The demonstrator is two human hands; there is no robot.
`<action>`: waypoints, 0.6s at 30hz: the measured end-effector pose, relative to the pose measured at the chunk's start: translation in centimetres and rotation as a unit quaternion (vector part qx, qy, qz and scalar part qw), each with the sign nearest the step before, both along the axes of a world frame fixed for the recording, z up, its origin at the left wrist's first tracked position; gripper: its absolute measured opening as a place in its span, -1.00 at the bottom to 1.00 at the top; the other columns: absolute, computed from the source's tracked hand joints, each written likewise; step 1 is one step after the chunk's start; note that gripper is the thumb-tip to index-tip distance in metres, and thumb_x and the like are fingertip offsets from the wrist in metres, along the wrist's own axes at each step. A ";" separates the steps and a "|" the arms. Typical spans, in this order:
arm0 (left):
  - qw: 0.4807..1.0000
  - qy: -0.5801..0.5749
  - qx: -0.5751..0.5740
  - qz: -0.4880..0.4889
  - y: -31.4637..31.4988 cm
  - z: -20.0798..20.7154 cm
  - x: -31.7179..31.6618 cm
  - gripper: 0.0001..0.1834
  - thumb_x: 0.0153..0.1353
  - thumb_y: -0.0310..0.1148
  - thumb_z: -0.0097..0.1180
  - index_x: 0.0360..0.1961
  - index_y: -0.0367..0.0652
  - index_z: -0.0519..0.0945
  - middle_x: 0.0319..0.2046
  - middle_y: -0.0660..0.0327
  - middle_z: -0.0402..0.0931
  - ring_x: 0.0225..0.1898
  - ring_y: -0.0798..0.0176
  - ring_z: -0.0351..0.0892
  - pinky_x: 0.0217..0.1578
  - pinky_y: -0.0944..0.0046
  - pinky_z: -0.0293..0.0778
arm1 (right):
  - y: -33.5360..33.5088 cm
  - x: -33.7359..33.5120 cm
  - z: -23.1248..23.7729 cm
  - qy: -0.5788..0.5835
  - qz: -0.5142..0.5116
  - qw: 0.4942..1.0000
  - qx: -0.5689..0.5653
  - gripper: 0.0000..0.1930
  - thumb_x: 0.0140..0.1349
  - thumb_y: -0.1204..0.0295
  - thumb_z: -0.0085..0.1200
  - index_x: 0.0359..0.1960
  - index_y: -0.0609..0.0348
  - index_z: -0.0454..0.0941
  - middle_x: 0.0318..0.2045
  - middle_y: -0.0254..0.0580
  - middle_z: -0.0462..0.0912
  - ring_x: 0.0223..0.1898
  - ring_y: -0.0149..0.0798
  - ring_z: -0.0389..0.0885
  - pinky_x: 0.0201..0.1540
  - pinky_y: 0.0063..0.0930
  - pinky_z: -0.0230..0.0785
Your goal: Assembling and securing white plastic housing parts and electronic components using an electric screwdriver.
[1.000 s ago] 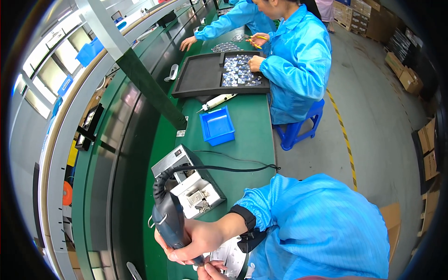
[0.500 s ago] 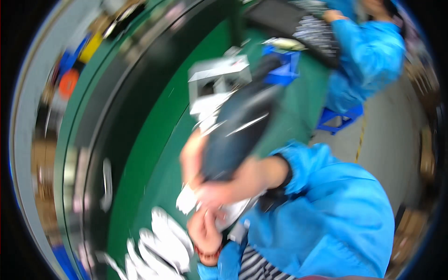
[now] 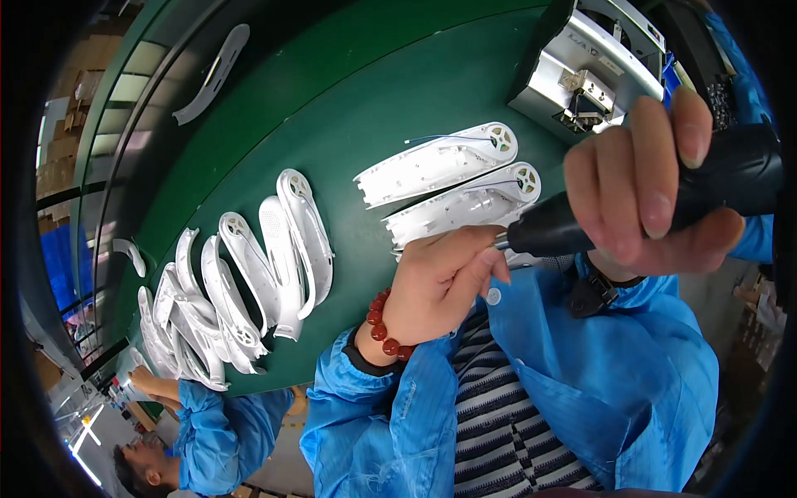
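Note:
My right hand is wrapped round a black electric screwdriver, tilted with its metal bit toward the left. The bit's end meets the fingertips of my left hand, which are pinched together; whatever lies between them is hidden. Just beyond my hands, two white curved plastic shells lie side by side on the green table, open side up, each with a round spoked end. A thin blue wire runs along the farther one. Another white piece with a grille shows partly beneath the screwdriver.
Several more white shells lie in a row at the left of the green table. A silver metal box device stands at the far right. One white shell rests on the dark belt. A co-worker's blue sleeve shows lower left.
My view has swung toward the left, bringing the white shells into the middle and the metal box to the right. The screwdriver has tipped over, its bit now at my left fingers.

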State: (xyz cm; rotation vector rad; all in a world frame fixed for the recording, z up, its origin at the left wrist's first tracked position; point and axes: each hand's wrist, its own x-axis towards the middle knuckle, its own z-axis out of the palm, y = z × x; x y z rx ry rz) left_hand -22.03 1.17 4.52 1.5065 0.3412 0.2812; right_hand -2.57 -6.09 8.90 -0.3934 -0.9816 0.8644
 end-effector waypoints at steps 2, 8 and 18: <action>1.000 0.004 -0.011 0.013 0.3 -0.4 -0.4 -0.79 0.37 -0.50 -0.11 -0.17 -0.42 0.54 -0.50 0.10 0.62 -0.61 0.37 0.48 -0.51 0.41 0.42 | 1.4 -0.4 -1.8 0.013 -0.007 0.998 0.067 -0.53 0.25 0.08 0.17 -0.06 0.01 0.19 -0.37 -0.39 0.46 -0.57 -0.51 0.50 -0.44 -0.58 0.40; 0.999 0.002 0.011 0.030 0.5 -0.3 -0.6 -0.83 0.30 -0.57 -0.05 -0.16 -0.32 0.57 -0.50 0.17 0.61 -0.61 0.39 0.53 -0.55 0.44 0.42 | -0.1 1.4 0.6 0.040 0.049 0.998 0.013 -0.64 0.26 0.18 0.17 -0.12 0.07 0.29 -0.48 -0.41 0.47 -0.57 -0.50 0.53 -0.45 -0.57 0.42; 1.000 -0.008 0.015 0.024 0.3 -0.9 -0.2 -0.84 0.34 -0.54 -0.07 -0.18 -0.31 0.57 -0.49 0.20 0.60 -0.60 0.41 0.53 -0.55 0.44 0.43 | 0.2 1.4 -0.7 0.035 0.043 0.998 0.022 -0.73 0.29 0.31 0.06 -0.13 0.07 0.25 -0.49 -0.40 0.49 -0.59 -0.52 0.55 -0.47 -0.61 0.45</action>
